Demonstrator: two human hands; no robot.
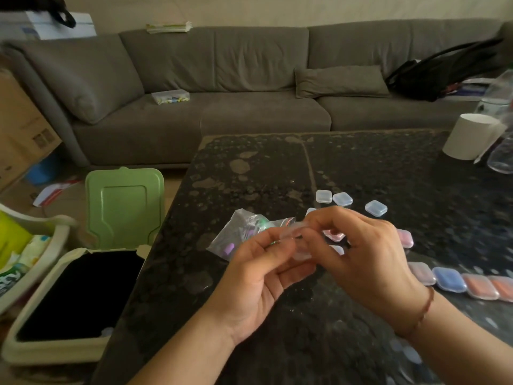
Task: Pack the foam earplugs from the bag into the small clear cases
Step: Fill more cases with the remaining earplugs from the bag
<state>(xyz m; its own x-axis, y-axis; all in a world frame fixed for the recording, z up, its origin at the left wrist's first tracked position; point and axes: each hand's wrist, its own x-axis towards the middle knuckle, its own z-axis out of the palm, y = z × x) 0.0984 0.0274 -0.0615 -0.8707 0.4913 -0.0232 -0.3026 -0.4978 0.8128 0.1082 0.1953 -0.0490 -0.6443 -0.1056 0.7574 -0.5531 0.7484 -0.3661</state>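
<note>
While both hands (319, 254) hold a clear case (298, 241), no writing reads.

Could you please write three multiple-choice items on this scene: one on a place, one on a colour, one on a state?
1. Where does the earplug bag lie?
A. on the sofa
B. on the table, behind the hands
C. in the bin

2. What colour is the bin lid?
A. green
B. red
C. black

3. What is the state of that lid?
A. closed
B. lying on the floor
C. standing open

Answers: 1 B, it lies on the dark table; 2 A, the lid is pale green; 3 C, it stands upright above the bin's dark opening.
</note>
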